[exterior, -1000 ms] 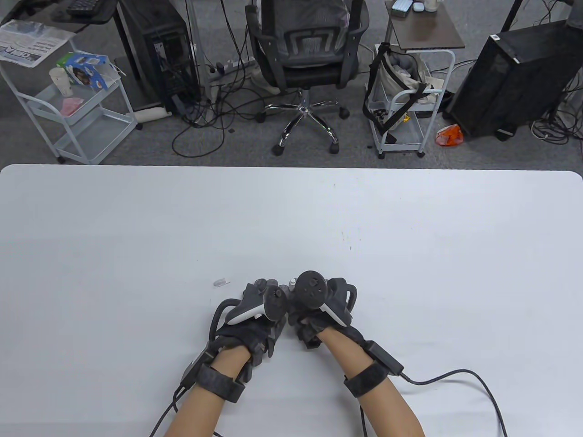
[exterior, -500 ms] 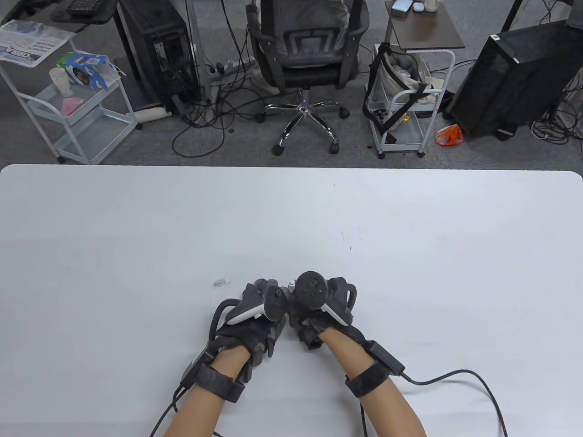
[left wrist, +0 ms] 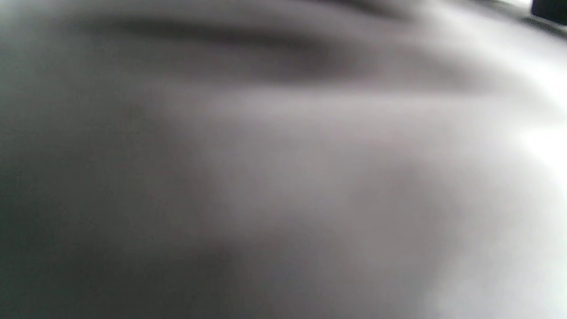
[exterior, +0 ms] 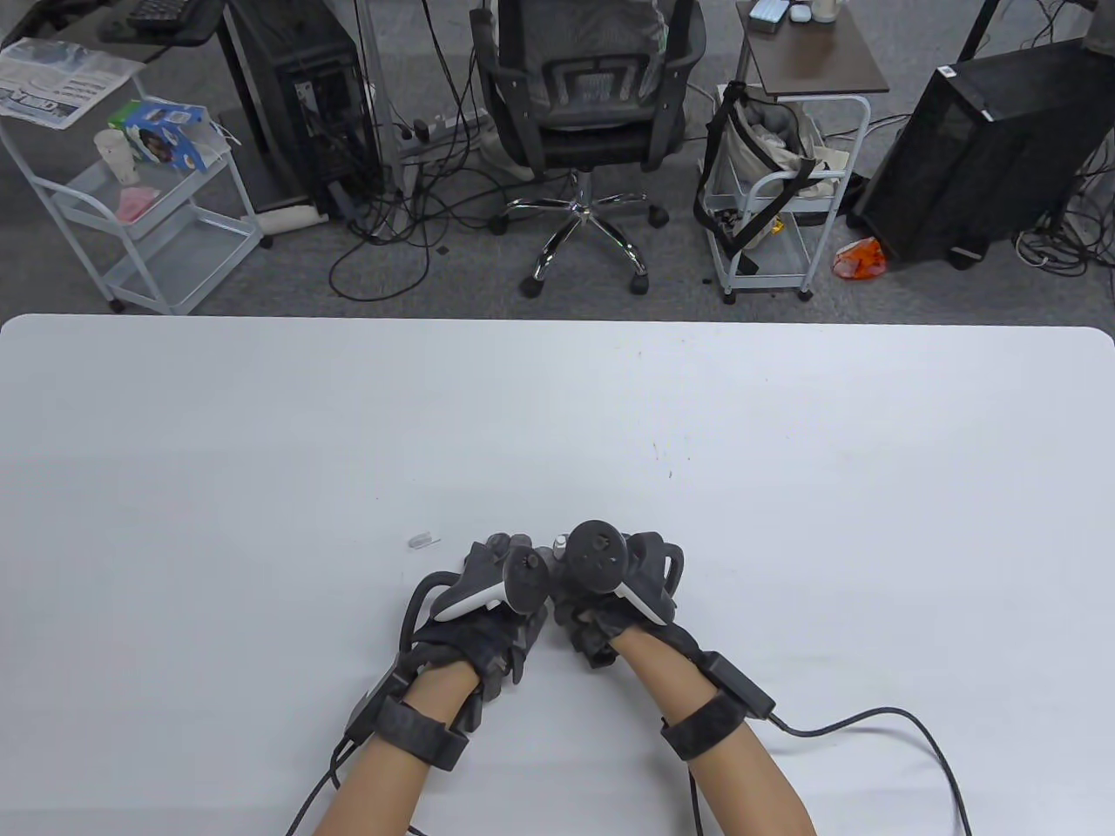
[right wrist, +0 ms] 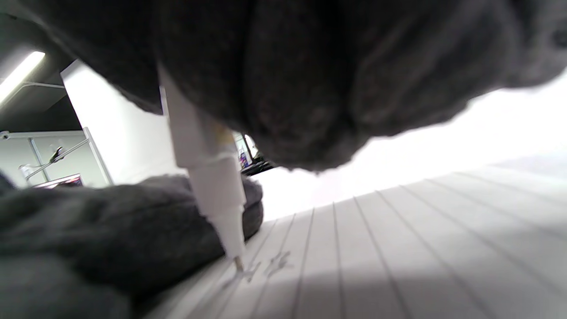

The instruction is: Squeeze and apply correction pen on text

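Note:
My right hand (exterior: 601,601) grips a white correction pen (right wrist: 208,177), tip down, its metal point touching lined paper (right wrist: 398,239) at a faint handwritten word (right wrist: 270,266). In the table view the pen shows only as a small white end (exterior: 558,542) between the two trackers; the paper is hidden under my hands. My left hand (exterior: 488,610) lies close beside the right, its gloved fingers (right wrist: 110,221) resting flat on the paper just behind the pen tip. The left wrist view is a grey blur.
A small clear pen cap (exterior: 421,541) lies on the white table (exterior: 784,453) left of my hands. A cable (exterior: 871,718) runs from my right wrist toward the table's front right. A chair and carts stand beyond the far edge.

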The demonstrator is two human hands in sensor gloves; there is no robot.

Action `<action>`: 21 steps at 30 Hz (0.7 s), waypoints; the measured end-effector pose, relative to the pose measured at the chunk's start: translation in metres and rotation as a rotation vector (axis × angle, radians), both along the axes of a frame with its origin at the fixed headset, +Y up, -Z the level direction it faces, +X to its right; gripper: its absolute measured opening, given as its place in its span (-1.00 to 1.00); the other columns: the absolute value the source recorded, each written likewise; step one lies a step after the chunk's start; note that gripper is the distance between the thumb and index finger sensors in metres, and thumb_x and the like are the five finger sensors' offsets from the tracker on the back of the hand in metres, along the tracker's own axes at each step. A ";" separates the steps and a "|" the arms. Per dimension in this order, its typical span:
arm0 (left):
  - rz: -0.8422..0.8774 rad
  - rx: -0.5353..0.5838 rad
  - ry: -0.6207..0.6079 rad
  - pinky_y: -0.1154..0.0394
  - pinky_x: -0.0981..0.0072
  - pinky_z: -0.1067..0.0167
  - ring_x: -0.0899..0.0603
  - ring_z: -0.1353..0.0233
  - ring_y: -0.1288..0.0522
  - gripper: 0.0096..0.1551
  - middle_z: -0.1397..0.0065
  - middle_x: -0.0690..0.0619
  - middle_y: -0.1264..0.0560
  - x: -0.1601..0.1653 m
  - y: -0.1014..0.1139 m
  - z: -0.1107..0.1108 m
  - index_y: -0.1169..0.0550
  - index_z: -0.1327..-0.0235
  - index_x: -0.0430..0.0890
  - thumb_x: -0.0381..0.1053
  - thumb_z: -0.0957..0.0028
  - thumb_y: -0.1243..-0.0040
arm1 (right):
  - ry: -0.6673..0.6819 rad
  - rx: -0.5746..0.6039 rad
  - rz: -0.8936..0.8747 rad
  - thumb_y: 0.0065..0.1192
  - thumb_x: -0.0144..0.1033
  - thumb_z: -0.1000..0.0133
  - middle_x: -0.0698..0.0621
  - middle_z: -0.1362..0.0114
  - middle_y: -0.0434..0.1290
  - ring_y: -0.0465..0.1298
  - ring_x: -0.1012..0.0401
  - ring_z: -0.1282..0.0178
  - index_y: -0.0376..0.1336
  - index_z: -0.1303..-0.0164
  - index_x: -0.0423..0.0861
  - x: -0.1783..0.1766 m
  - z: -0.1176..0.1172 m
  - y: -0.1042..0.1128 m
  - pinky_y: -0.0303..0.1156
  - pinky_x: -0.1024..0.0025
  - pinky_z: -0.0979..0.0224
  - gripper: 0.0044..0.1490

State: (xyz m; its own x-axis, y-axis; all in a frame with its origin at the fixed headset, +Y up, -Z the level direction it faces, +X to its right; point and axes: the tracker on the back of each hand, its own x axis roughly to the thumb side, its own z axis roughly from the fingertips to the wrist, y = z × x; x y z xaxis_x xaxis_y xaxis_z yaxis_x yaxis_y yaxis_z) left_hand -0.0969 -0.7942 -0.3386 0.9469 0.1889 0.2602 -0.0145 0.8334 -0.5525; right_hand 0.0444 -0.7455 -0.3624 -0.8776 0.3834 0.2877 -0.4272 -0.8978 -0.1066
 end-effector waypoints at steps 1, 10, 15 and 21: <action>0.000 0.000 0.000 0.28 -0.07 -0.59 -0.21 -0.69 0.39 -0.22 -0.67 0.00 0.39 0.000 0.000 0.000 0.23 -0.47 0.05 0.19 -0.11 0.28 | 0.003 -0.008 -0.002 0.36 0.09 0.06 -0.06 0.47 0.72 0.63 0.06 0.57 0.55 0.57 -0.10 0.000 0.000 0.000 0.63 0.14 0.13 -0.56; 0.000 -0.002 0.000 0.28 -0.07 -0.59 -0.21 -0.69 0.39 -0.22 -0.67 0.00 0.39 0.000 0.000 0.000 0.24 -0.47 0.05 0.19 -0.11 0.28 | 0.017 -0.013 0.010 0.35 0.08 0.06 -0.07 0.46 0.71 0.63 0.05 0.56 0.54 0.57 -0.10 0.000 -0.001 0.000 0.63 0.13 0.12 -0.56; -0.001 -0.002 0.000 0.29 -0.07 -0.59 -0.21 -0.69 0.39 -0.22 -0.67 0.00 0.40 0.000 0.000 0.000 0.24 -0.47 0.05 0.19 -0.11 0.29 | -0.017 0.018 0.005 0.35 0.09 0.05 -0.06 0.45 0.72 0.63 0.06 0.55 0.54 0.55 -0.09 0.001 0.000 0.000 0.63 0.14 0.11 -0.56; -0.001 -0.003 0.000 0.29 -0.07 -0.59 -0.21 -0.69 0.40 -0.22 -0.67 0.00 0.40 0.000 -0.001 0.000 0.24 -0.47 0.05 0.19 -0.11 0.29 | -0.004 0.006 0.011 0.35 0.09 0.06 -0.06 0.46 0.72 0.63 0.05 0.56 0.54 0.57 -0.10 0.002 0.000 0.000 0.63 0.14 0.12 -0.56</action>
